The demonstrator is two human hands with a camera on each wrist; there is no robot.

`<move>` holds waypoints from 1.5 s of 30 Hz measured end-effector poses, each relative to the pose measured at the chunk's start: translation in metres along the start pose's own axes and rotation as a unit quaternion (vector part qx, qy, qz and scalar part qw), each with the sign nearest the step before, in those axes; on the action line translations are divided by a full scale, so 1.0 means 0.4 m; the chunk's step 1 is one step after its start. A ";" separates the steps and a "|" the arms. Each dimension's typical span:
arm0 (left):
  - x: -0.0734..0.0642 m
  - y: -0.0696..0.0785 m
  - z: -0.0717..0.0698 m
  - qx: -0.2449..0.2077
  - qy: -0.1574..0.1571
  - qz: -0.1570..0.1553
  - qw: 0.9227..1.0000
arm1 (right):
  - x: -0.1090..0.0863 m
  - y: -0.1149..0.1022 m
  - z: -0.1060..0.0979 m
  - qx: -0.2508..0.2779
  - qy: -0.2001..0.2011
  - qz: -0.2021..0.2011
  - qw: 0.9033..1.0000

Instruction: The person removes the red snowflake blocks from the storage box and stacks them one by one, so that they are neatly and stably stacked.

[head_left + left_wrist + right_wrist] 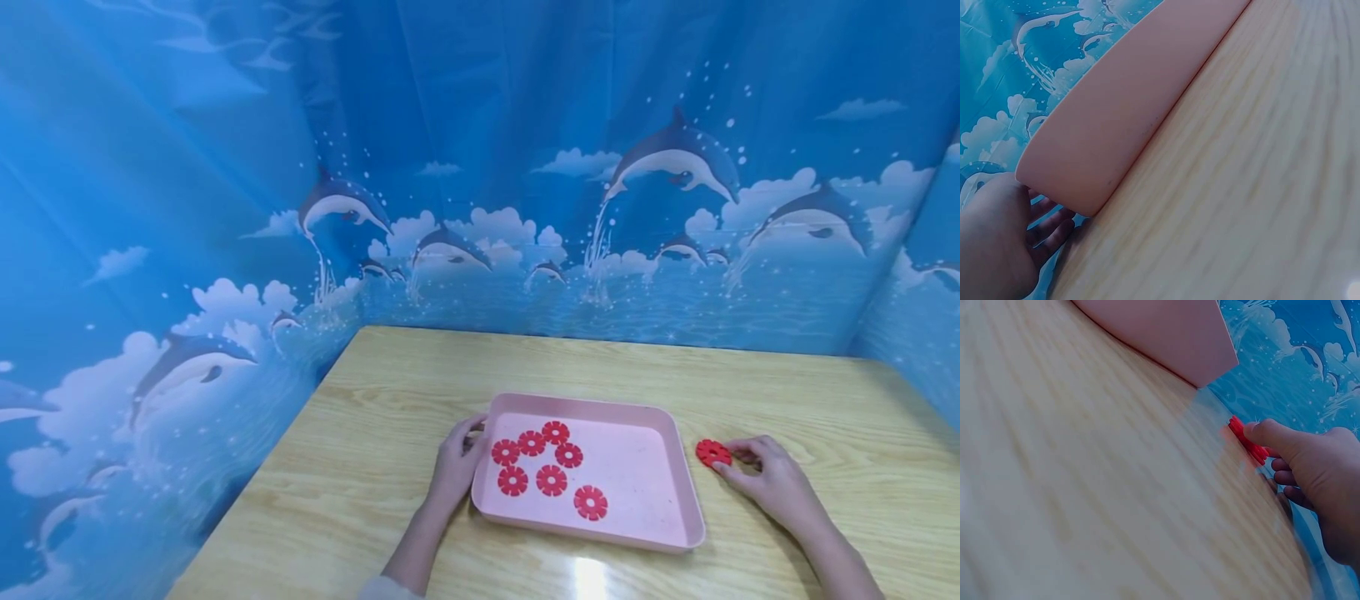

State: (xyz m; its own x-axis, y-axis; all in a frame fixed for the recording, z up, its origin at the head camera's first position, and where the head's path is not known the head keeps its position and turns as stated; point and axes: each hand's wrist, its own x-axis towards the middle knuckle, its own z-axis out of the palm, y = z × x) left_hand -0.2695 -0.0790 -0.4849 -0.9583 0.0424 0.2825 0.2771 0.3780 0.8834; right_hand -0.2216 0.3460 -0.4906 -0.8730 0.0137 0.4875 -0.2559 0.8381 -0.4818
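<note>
A pink tray (637, 487) lies on the wooden table, holding several red notched building discs (551, 480) spread flat over its left half. At its left side, my left hand (452, 462) touches the outer wall with loosely bent fingers. In the left wrist view those fingers (1050, 234) are beside the tray's corner (1079, 181), which hides part of the hand. Right of the tray, my right hand (772, 483) pinches a red notched disc (711, 452) between thumb and fingers. Its edge looks layered in the right wrist view, close to the tabletop; I cannot tell whether discs are stacked.
The light wood table (390, 392) extends around the tray, with a gap of bare wood between the tray's right wall and my right hand. Blue curtains (480, 125) printed with dolphins hang behind the table and along both sides.
</note>
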 end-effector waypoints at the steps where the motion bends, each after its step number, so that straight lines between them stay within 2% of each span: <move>1: 0.001 0.000 0.000 0.000 -0.001 -0.001 1.000 | 0.000 0.001 0.000 -0.001 0.000 0.000 1.000; 9: 0.000 0.002 0.000 0.000 -0.001 -0.008 1.000 | -0.002 -0.003 0.001 -0.006 -0.010 0.010 1.000; 24: 0.000 0.000 0.001 0.001 0.002 -0.002 1.000 | -0.001 -0.004 -0.001 -0.008 -0.011 0.010 1.000; 33: 0.000 0.005 0.000 -0.002 0.001 -0.015 1.000 | -0.002 -0.004 -0.006 -0.006 -0.010 0.011 1.000; 38: 0.000 0.005 -0.001 -0.008 0.000 -0.013 1.000 | 0.000 -0.017 -0.019 -0.008 -0.009 0.015 1.000; 41: 0.001 0.003 0.000 -0.010 0.000 -0.002 1.000 | 0.008 -0.033 -0.031 -0.004 0.003 0.015 1.000; 45: 0.001 0.002 0.000 -0.014 0.004 0.004 1.000 | 0.026 -0.068 -0.049 0.016 0.022 -0.002 1.000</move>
State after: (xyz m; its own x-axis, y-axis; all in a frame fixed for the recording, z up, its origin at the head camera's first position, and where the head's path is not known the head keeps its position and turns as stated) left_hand -0.2697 -0.0786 -0.4839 -0.9557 0.0375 0.2919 0.2860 0.3522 0.8911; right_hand -0.2154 0.3340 -0.4581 -0.8530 0.0357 0.5206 -0.2728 0.8199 -0.5033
